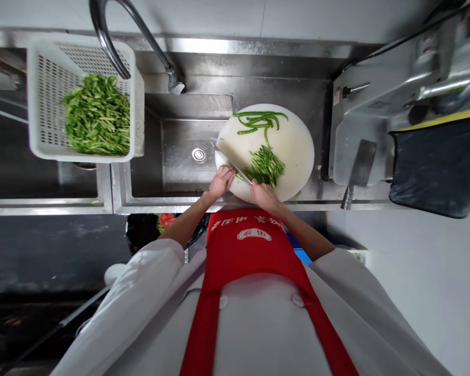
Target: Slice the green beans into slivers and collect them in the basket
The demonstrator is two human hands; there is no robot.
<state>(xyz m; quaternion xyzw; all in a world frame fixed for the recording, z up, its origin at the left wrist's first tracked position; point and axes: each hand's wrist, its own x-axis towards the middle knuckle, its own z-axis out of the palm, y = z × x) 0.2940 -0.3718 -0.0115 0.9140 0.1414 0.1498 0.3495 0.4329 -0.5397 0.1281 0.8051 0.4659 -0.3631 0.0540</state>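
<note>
My right hand (265,197) is closed around the handle end of a kitchen knife (235,164), whose blade slants up and left across the round white cutting board (301,141). Close to the blade's left side, my left hand (221,181) has its fingers curled over a green chili pepper (238,177); only a small part of it shows. Just right of the knife lies a heap of cut green chili strips (267,166). Several whole green chilies (258,119) are spread along the board's far side.
The board overlaps the right side of a steel sink (180,151) under a curved faucet (141,26). At left stands a white basket (33,104) of cut green pieces (97,117). On the right, a cleaver (363,162) lies by a metal machine (352,115) and a dark cloth (431,167).
</note>
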